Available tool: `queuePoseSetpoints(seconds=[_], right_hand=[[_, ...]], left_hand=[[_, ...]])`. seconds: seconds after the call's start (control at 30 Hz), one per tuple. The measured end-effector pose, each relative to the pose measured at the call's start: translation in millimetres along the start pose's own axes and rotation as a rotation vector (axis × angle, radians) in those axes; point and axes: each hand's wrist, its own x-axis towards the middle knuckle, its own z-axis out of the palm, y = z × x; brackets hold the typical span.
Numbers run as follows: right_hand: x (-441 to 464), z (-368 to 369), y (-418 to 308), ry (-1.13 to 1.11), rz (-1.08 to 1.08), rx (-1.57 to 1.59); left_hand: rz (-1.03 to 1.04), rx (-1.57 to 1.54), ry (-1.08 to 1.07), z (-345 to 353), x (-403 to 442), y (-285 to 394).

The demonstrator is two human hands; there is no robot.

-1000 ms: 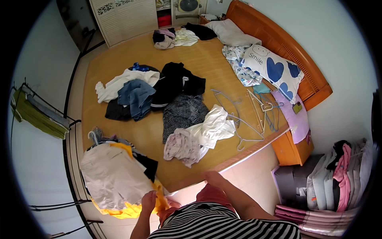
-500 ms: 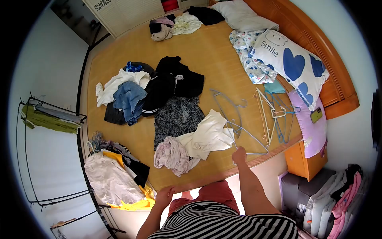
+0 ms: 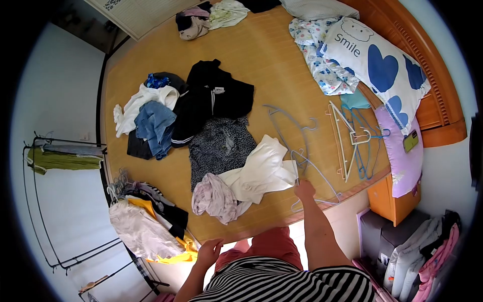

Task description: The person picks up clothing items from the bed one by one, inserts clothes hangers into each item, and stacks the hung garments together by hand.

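Observation:
My right hand [image 3: 305,190] is closed around the side of a light blue wire hanger [image 3: 322,176] near the bed's front edge. Just left of that hand lies a cream garment [image 3: 266,168], partly over a dark patterned garment [image 3: 221,146]. A crumpled pale pink cloth [image 3: 215,198] rests against the cream one. A second, grey-blue hanger [image 3: 284,123] lies behind the held hanger and partly overlaps it. My left hand [image 3: 209,251] hangs low at the front edge of the bed, fingers loosely curled, with nothing visible in it.
Black clothing [image 3: 221,90], jeans [image 3: 155,126] and a white garment [image 3: 146,105] lie farther back. White and blue hangers [image 3: 347,146] are at right, beside a lilac pillow [image 3: 402,166] with a phone [image 3: 411,141]. Hung clothes [image 3: 143,226] and a black rack [image 3: 43,226] stand left.
My right hand has shifted a little from the held hanger's lower left corner up along its side, uncovering that corner. The left hand's fingers have loosened slightly. The view has tilted.

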Motion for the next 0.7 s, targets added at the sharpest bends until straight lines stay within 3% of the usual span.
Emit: queuePoseSetpoints(seconds=[0.1,0.17,0.33,0.43,0.5,0.63,0.7], right_hand=[[2,-8,-5,0.136,0.025,0.182],[8,-23,-14,0.214,-0.042,0.463],[41,-49,-65,0.384,-0.158,0.511],[54,-65,-108,0.333,-0.271,0.513],[38,-89,-136,-0.085,-0.187,0.692],[69,-44,-143,-0.022,-0.299,0.591],[65,-36,-136,0.244,-0.333,0.34]], left_hand=[[0.048,0.071,-0.001,-2,17,-2],[0.023,0.031,0.008,-6,26,4],[-0.002,-0.043,0.027,-13,40,12],[-0.079,-0.075,0.004,-10,37,15],[-0.084,-0.054,-0.008,-8,31,15],[-0.086,-0.047,-0.008,-3,13,1],[-0.085,-0.053,0.024,-4,8,-1]])
